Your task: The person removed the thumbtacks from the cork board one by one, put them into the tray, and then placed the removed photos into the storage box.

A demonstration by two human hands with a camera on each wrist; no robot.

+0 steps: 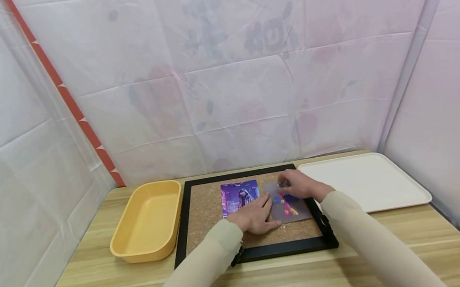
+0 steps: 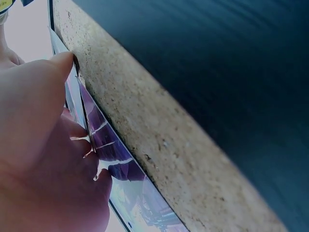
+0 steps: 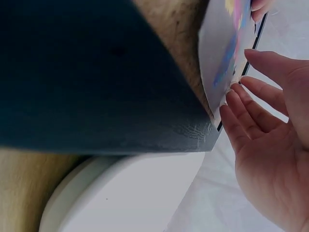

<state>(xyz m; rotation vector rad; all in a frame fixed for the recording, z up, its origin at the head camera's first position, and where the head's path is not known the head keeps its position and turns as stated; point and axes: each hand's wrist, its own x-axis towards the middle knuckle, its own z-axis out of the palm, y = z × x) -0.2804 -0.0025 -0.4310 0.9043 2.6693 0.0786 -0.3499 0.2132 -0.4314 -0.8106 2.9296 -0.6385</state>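
Observation:
A cork board (image 1: 206, 213) in a black frame lies on the table with two picture cards on it. The purple card (image 1: 232, 196) shows a hooded figure. To its right is a grey card (image 1: 282, 216) with a colourful design. My left hand (image 1: 256, 217) rests with extended fingers across the neighbouring edges of both cards, partly covering them. At the grey card's upper right, my right hand (image 1: 301, 183) bends over it. In the right wrist view its fingertips (image 3: 229, 96) touch the card near the edge, while the thumb stands apart from the index finger.
A yellow tray (image 1: 146, 220) stands left of the board. On the right lies a white tray (image 1: 364, 184), close to the frame. Both rest on a wood-grain table (image 1: 273, 282), with pale fabric walls (image 1: 240, 89) behind and at the sides.

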